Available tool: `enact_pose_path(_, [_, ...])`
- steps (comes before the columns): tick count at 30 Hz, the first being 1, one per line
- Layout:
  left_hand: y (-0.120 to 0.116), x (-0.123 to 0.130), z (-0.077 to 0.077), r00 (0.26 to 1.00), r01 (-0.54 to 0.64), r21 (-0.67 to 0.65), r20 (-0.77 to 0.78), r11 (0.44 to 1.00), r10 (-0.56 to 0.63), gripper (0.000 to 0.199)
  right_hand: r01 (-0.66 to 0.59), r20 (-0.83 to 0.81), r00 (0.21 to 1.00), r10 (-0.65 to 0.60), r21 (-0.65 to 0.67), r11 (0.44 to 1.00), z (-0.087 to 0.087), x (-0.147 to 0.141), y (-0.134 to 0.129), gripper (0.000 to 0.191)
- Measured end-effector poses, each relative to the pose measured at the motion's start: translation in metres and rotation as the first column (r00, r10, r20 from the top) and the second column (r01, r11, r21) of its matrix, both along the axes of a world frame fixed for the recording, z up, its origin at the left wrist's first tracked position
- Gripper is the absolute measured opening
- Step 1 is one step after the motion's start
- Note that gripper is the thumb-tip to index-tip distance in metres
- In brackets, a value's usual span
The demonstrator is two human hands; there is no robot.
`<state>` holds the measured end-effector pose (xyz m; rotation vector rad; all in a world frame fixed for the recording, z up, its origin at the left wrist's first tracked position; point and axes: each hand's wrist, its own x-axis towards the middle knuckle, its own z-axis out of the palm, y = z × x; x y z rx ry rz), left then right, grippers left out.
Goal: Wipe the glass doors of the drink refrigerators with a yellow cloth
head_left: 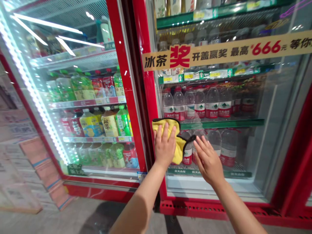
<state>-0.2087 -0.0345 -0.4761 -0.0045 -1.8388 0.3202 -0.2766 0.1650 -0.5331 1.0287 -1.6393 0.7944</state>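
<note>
A yellow cleaning cloth [179, 148] with black edging lies against the glass door of the right fridge, near its red left frame. My left hand [165, 143] presses the cloth to the door, fingers laid over it, holding it there. The cloth's black corner sticks out to the right. Just beyond that corner, my right hand [208, 159] is open with its fingers stretched out, at or close to the glass; contact cannot be made out. Water bottles [212, 102] with red caps and red labels stand on shelves behind the glass.
A second red-framed fridge [119, 71] with bottled drinks [110, 122] stands at the left. Stacked cartons [46, 165] sit beside it on the grey floor [73, 217]. A beige printed strip [219, 52] crosses the right door above my hands.
</note>
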Motion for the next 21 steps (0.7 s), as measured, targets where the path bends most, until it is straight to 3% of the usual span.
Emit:
enact_pose_path(2, [-0.013, 0.009, -0.016, 0.994, 0.046, -0.196, 0.102, 0.979, -0.026, 0.065, -0.018, -0.029, 0.999, 0.018, 0.008, 1.000, -0.002, -0.005, 0.008, 0.062])
enact_pose_path(4, [-0.021, 0.015, -0.024, 0.987, 0.063, -0.250, 0.158, 0.966, -0.023, 0.066, 0.005, -0.034, 0.999, -0.005, 0.009, 1.000, -0.004, -0.011, 0.019, 0.063])
enact_pose_path(6, [-0.014, 0.010, -0.018, 0.993, 0.012, -0.170, 0.117, 0.985, 0.008, 0.069, 0.054, -0.018, 0.998, -0.054, 0.000, 0.999, -0.005, -0.018, 0.030, 0.065])
enact_pose_path(8, [0.007, -0.005, -0.007, 0.998, -0.044, -0.056, 0.049, 0.997, 0.047, 0.070, 0.111, 0.002, 0.994, -0.111, -0.020, 0.994, -0.006, -0.025, 0.041, 0.066])
enact_pose_path(10, [0.033, -0.022, -0.001, 0.998, -0.050, -0.028, 0.031, 0.998, 0.051, 0.070, 0.141, 0.019, 0.990, -0.140, -0.047, 0.989, -0.006, -0.031, 0.050, 0.066])
enact_pose_path(13, [0.052, -0.034, -0.008, 0.988, 0.053, -0.205, 0.153, 0.977, -0.022, 0.069, 0.113, 0.029, 0.993, -0.111, -0.076, 0.991, -0.007, -0.037, 0.061, 0.065])
enact_pose_path(16, [0.040, -0.026, -0.020, 0.961, 0.160, -0.360, 0.271, 0.919, -0.061, 0.069, 0.080, 0.030, 0.997, -0.078, -0.067, 0.995, -0.009, -0.042, 0.072, 0.062])
enact_pose_path(19, [0.033, -0.022, -0.013, 0.980, 0.108, -0.249, 0.187, 0.963, -0.062, 0.068, 0.087, 0.036, 0.996, -0.084, -0.072, 0.994, -0.009, -0.046, 0.083, 0.060])
enact_pose_path(21, [0.047, -0.030, -0.001, 0.992, 0.063, -0.105, 0.114, 0.993, -0.051, 0.070, 0.093, 0.054, 0.995, -0.087, -0.102, 0.991, -0.008, -0.049, 0.090, 0.060])
